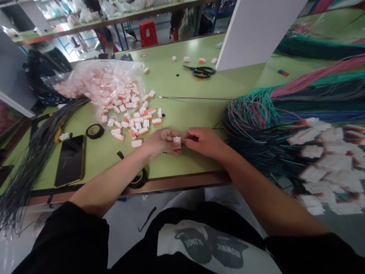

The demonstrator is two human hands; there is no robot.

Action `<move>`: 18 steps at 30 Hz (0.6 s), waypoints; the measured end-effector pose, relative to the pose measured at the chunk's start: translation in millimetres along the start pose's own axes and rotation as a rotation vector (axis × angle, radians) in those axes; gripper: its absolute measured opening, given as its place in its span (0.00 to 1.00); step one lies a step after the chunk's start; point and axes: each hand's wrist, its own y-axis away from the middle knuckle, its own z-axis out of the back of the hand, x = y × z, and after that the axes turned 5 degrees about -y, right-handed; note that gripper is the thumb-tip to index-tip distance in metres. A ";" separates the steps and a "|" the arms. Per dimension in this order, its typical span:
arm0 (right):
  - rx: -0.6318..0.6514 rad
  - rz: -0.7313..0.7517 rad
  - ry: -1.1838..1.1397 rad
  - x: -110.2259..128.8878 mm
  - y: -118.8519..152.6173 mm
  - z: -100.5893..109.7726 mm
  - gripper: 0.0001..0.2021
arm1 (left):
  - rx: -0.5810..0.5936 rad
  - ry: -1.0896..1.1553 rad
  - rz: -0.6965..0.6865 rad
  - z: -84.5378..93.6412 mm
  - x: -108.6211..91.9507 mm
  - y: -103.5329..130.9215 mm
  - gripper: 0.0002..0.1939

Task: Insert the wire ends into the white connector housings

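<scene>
Between the fingertips of my left hand [162, 142] is a small white connector housing [177, 142], held just above the green table. My right hand [205, 141] is closed in a pinch right beside it, fingertips close to the connector's right side. What those fingers grip is too small to make out, perhaps a thin wire end. Loose white-and-orange connectors [139, 124] lie beyond my left hand, spilling from a clear plastic bag [105, 77]. To the right of my right hand lies a big bundle of green, pink and dark wires [250, 111].
A phone [70, 160], black tape rolls [94, 131] and grey wires [44, 139] are on the left. Black scissors [203, 70] lie near a white partition [246, 13]. Finished-looking white connectors [329, 156] hang over the table's right edge. A red stool [148, 34] stands behind.
</scene>
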 end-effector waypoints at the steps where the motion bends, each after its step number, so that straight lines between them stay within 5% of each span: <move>1: 0.009 -0.003 0.020 0.8 0.4 -1.3 0.08 | -0.002 0.001 -0.002 0.1 0.4 -0.2 0.10; 8: 0.239 -0.057 0.133 5.3 -16.3 21.4 0.10 | -0.002 -0.031 0.026 -1.1 0.2 0.2 0.10; 14: -0.140 -0.261 0.535 -4.2 -91.9 42.3 0.15 | 0.092 0.022 0.029 1.6 4.0 -2.9 0.14; 18: -0.009 -0.325 0.737 -18.2 -133.0 30.5 0.16 | 0.078 0.021 0.053 0.5 3.7 -3.1 0.13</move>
